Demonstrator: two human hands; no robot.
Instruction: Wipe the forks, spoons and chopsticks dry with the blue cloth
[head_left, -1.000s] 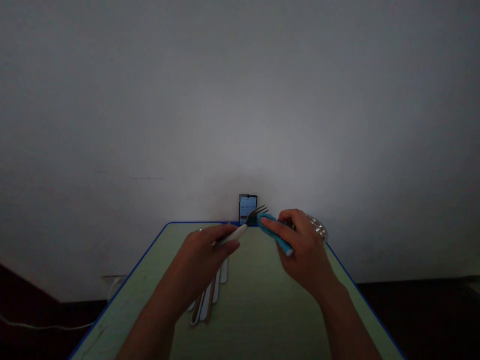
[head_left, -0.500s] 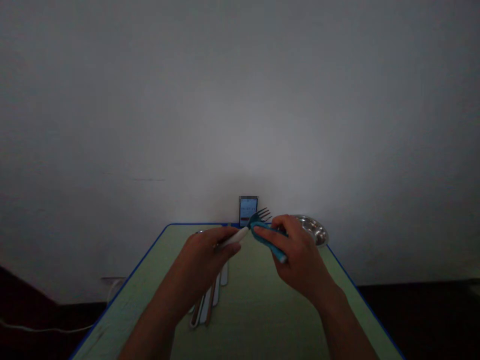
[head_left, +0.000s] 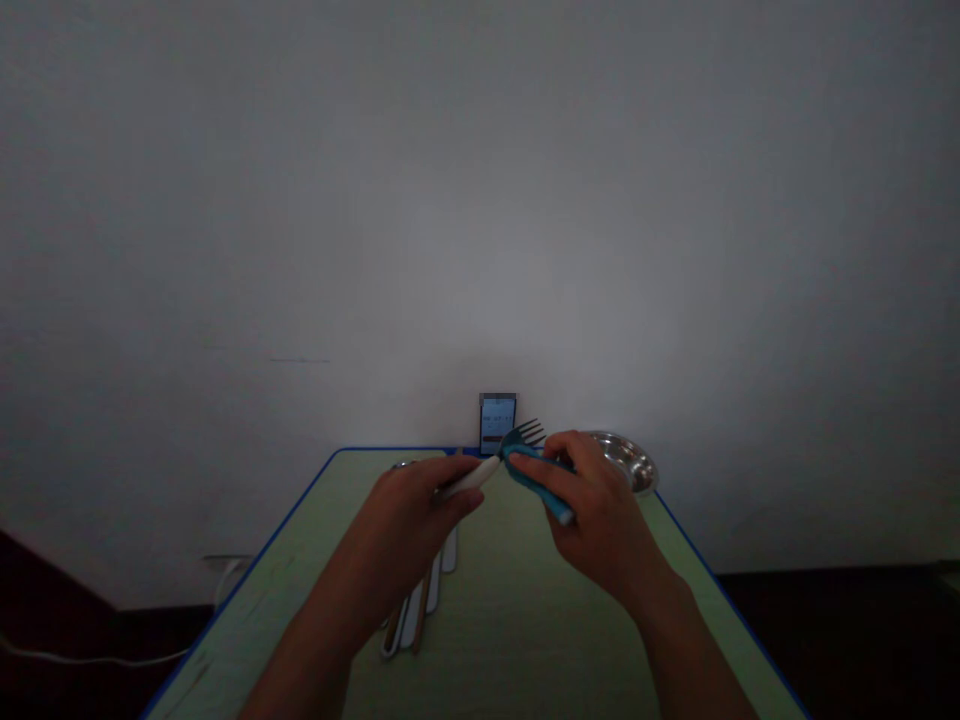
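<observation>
A fork (head_left: 523, 433) with a white handle is held up over the table, its tines pointing away to the upper right. My left hand (head_left: 420, 505) is closed around the white handle, between thumb and fingers. In my right hand (head_left: 596, 500) is a folded blue cloth (head_left: 546, 492), pinched against the neck of the fork just below the tines. The fingertips of the right hand are partly hidden behind the cloth.
Several pieces of cutlery (head_left: 411, 620) lie on the green table (head_left: 525, 640), partly under my left forearm. A shiny metal bowl (head_left: 637, 465) stands at the far right corner. A phone (head_left: 497, 420) leans upright against the wall at the back edge.
Both hands keep almost the same place and grip. The fork's tines have tipped very slightly, and the cloth stays at its neck.
</observation>
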